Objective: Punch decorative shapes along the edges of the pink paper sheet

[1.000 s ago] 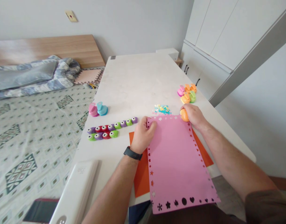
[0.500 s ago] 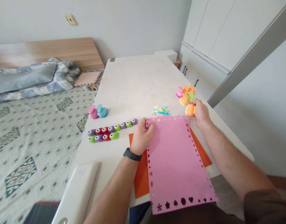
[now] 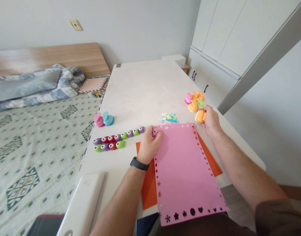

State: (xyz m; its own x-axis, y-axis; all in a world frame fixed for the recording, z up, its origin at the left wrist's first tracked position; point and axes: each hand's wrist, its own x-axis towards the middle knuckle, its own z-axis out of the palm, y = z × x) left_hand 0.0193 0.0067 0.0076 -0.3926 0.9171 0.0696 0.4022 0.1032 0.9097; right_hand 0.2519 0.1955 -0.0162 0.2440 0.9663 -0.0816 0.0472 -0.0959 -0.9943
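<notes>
My left hand (image 3: 150,144) is closed on the upper left corner of a pink sheet of paper (image 3: 181,164), thumb on top. Cut-out shapes such as stars, hearts and flowers run along the sheet's edges, and its near end hangs over the table edge. My right hand (image 3: 211,120) grips an orange craft punch (image 3: 200,116) just beyond the sheet's upper right corner, with a small gap between them. Under the pink sheet lies orange paper (image 3: 149,186), mostly covered. Loose blue, yellow and white paper cut-outs (image 3: 169,118) lie past the sheet's far edge.
More punches (image 3: 193,105) in orange, pink and green cluster at the right. Small punches (image 3: 117,137) form two rows at the left, near a pink punch (image 3: 99,120) and a blue punch (image 3: 108,119). A long white device (image 3: 85,200) lies along the table's near left.
The pink sheet's upper right corner has shifted slightly left, away from the orange punch. Both hands keep their holds. The view has tilted a little.
</notes>
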